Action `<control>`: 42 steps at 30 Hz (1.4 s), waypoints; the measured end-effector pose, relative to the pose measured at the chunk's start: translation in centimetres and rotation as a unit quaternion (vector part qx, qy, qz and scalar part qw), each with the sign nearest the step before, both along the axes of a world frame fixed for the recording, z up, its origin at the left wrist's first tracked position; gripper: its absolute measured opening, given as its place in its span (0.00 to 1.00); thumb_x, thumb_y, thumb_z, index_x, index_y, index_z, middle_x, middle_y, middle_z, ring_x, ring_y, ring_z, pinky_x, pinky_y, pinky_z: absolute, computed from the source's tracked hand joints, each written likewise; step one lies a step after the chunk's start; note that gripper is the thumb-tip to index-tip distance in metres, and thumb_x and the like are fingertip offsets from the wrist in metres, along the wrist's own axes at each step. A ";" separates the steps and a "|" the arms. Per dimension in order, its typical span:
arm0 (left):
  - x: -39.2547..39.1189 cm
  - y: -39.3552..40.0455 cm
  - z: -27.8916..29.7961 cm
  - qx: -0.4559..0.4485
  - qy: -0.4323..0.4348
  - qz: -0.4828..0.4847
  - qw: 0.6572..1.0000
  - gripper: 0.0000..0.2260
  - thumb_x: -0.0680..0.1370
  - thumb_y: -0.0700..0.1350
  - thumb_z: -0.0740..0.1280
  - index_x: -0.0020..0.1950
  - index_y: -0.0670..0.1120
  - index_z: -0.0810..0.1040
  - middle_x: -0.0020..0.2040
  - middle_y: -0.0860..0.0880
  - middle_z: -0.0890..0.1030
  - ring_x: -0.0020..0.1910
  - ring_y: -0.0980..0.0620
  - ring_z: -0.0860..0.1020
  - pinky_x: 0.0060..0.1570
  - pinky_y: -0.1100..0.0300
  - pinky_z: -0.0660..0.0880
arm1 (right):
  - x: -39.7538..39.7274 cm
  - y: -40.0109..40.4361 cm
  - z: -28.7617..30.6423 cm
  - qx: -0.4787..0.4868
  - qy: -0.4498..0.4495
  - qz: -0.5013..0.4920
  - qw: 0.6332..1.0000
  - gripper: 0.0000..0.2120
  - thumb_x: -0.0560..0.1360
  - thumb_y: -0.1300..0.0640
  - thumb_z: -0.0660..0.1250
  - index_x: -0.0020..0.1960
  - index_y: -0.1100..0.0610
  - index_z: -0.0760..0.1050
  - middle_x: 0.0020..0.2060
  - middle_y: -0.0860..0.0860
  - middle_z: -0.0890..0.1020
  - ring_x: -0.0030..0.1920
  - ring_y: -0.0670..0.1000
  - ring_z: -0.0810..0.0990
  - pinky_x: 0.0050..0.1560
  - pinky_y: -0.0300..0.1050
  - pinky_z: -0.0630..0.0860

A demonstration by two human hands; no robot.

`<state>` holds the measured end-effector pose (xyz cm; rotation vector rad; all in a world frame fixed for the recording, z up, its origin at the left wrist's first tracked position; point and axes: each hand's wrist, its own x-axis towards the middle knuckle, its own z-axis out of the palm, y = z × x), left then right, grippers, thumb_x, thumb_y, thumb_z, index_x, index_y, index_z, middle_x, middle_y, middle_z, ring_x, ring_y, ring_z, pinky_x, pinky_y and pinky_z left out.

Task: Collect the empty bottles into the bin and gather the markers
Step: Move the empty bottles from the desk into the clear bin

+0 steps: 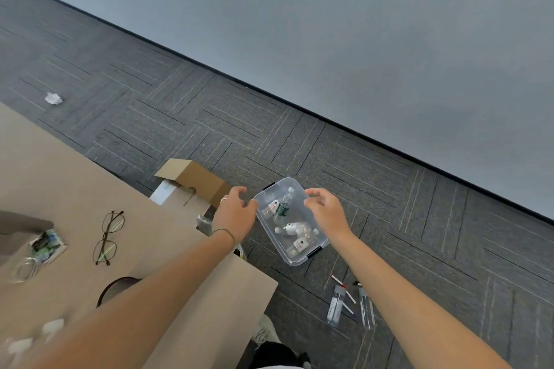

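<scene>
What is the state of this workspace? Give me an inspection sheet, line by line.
Surface: grey carpet tile floor; tan table at left.
Job's things: clear bin on the floor holds several plastic bottles; markers lie loose on the carpet near it.
Clutter: open cardboard box beside the table; crumpled paper on the floor; glasses on the table.
Hands: left hand and right hand open, over the bin's two sides; contact cannot be told.
Cables: thin clear coil at the table's left edge, blurred.
Surroundings: plain grey wall.
</scene>
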<state>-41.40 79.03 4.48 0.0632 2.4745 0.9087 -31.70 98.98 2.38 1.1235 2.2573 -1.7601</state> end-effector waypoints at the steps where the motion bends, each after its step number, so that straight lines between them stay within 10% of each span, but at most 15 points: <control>1: 0.2 -0.7 0.3 -0.015 0.017 -0.013 1.000 0.19 0.81 0.54 0.63 0.71 0.52 0.70 0.55 0.48 0.78 0.45 0.51 0.80 0.50 0.49 0.80 | -0.2 -0.6 0.3 0.009 0.005 0.015 1.000 0.11 0.80 0.57 0.66 0.61 0.51 0.79 0.46 0.50 0.83 0.45 0.47 0.80 0.46 0.41 0.76; 16: 2.0 -18.5 6.0 -0.222 0.225 -0.076 0.946 0.21 0.79 0.52 0.61 0.73 0.52 0.69 0.62 0.48 0.78 0.58 0.44 0.77 0.57 0.50 0.71 | -6.9 -20.7 6.5 0.144 0.153 0.360 0.909 0.15 0.76 0.57 0.69 0.62 0.49 0.78 0.48 0.45 0.83 0.50 0.45 0.80 0.49 0.38 0.75; 28: 10.2 -39.2 6.9 -0.297 0.155 0.102 0.937 0.24 0.78 0.49 0.61 0.74 0.52 0.67 0.66 0.47 0.75 0.65 0.44 0.73 0.64 0.50 0.67 | -7.1 -40.6 7.6 0.154 0.197 0.560 0.790 0.16 0.75 0.59 0.68 0.62 0.47 0.79 0.51 0.45 0.82 0.53 0.46 0.79 0.56 0.46 0.76; 42: 22.4 -51.7 3.2 -0.307 0.053 0.206 0.927 0.19 0.77 0.47 0.62 0.68 0.50 0.72 0.62 0.46 0.79 0.60 0.43 0.77 0.63 0.48 0.72 | -1.3 -53.1 -0.7 0.362 0.185 0.829 0.384 0.28 0.72 0.62 0.66 0.72 0.55 0.71 0.74 0.57 0.67 0.73 0.60 0.66 0.72 0.55 0.60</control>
